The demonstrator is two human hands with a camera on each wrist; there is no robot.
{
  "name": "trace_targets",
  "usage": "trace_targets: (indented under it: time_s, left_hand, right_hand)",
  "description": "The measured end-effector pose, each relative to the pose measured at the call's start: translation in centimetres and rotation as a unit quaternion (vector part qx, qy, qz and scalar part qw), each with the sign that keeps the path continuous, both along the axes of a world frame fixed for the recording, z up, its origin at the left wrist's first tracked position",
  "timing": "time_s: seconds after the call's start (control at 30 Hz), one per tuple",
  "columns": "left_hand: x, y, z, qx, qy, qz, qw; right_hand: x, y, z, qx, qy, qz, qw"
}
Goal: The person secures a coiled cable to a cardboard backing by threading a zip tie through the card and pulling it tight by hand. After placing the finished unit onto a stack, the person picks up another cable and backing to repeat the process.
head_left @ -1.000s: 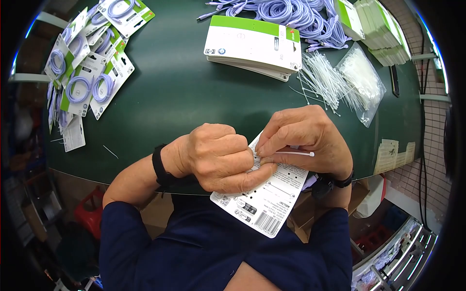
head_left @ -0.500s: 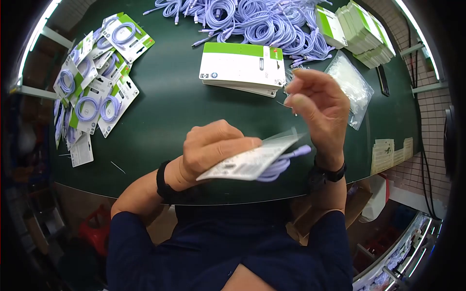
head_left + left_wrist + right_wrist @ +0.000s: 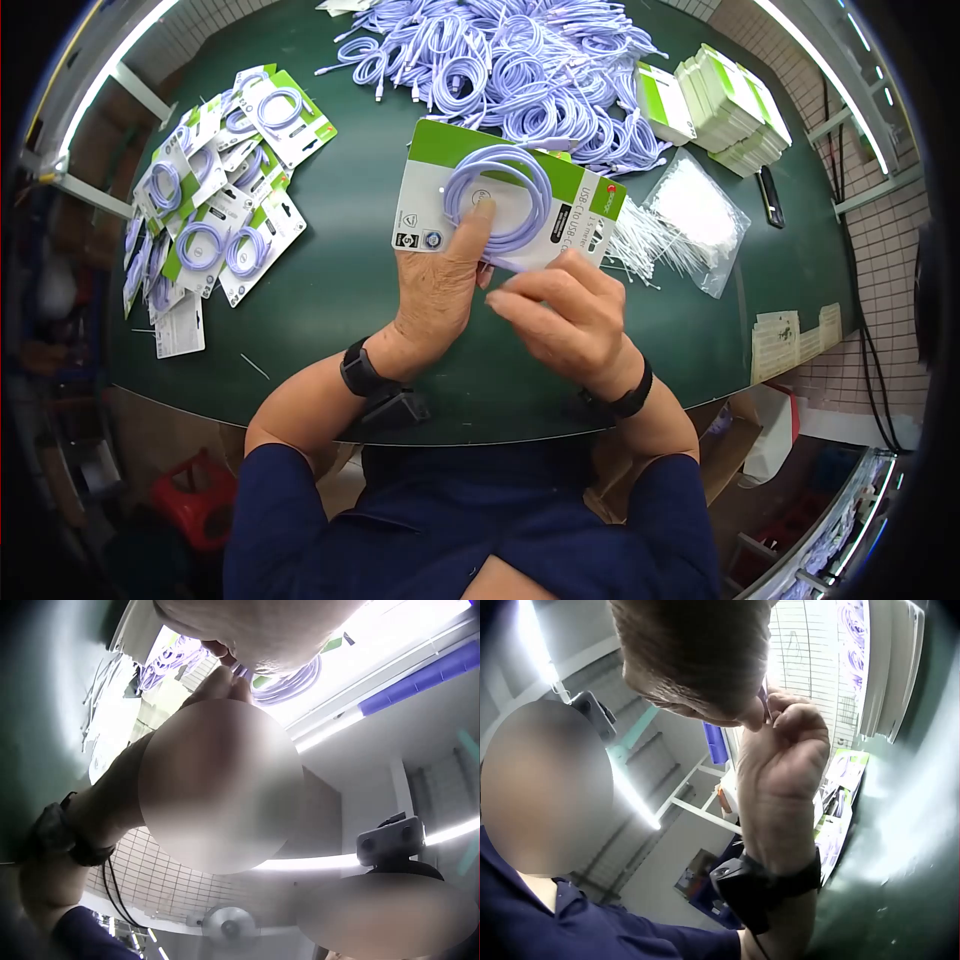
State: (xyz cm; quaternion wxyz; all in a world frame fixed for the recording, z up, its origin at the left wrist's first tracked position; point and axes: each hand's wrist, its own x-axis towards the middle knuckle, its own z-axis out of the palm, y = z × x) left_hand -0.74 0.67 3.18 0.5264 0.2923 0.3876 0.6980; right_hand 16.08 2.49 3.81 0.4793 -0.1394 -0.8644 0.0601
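In the head view a white and green card [image 3: 575, 190] is held up, front side showing, with a coiled lilac cable [image 3: 545, 205] on it. My left hand [image 3: 437, 290] grips its lower edge, thumb across the front inside the coil and the other fingers hidden behind. Just below the card's lower edge is my right hand [image 3: 570, 315], fingers bent close to the cable's lower part; whether they pinch it is unclear. The right wrist view shows the left hand [image 3: 784, 772] with curled fingers close to the right hand [image 3: 697, 660].
Loose lilac cables [image 3: 520, 70] lie heaped at the back, beside stacked cards [image 3: 725, 100]. White zip ties [image 3: 635, 240] and a clear bag [image 3: 697, 215] are at the right. Carded cables [image 3: 205, 245] pile up at the left. A black tool [image 3: 770, 197] rests farther right.
The card has turned from its printed back to its front and risen away from the body. The right hand has come down and inward from beside the zip ties to the card's lower edge.
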Motion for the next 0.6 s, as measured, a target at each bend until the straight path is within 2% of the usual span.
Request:
trace_targets:
  time_s: [0.1, 0.2, 0.4, 0.47, 0.6]
  left_hand:
    - [0.1, 0.3, -0.7, 0.008, 0.013, -0.01, 1.0]
    - [0.2, 0.6, -1.6, 0.003, 0.026, -0.008, 1.0]
    - [0.7, 1.0, -2.9, -0.012, 0.028, -0.005, 1.0]
    - [1.1, 1.1, -3.1, -0.003, 0.036, 0.022, 0.999]
    - [1.5, 1.0, -3.4, 0.014, 0.045, 0.042, 0.998]
  right_hand:
    - [0.4, 0.9, -0.6, 0.031, -0.045, -0.06, 0.997]
    - [0.4, 1.6, -1.4, 0.027, -0.013, -0.084, 0.996]
    - [-0.4, 1.6, -1.9, -0.008, -0.025, -0.106, 0.994]
    - [-0.6, 1.5, -1.6, -0.015, -0.036, -0.107, 0.994]
    - [-0.5, 1.7, -1.5, 0.005, -0.038, -0.106, 0.994]
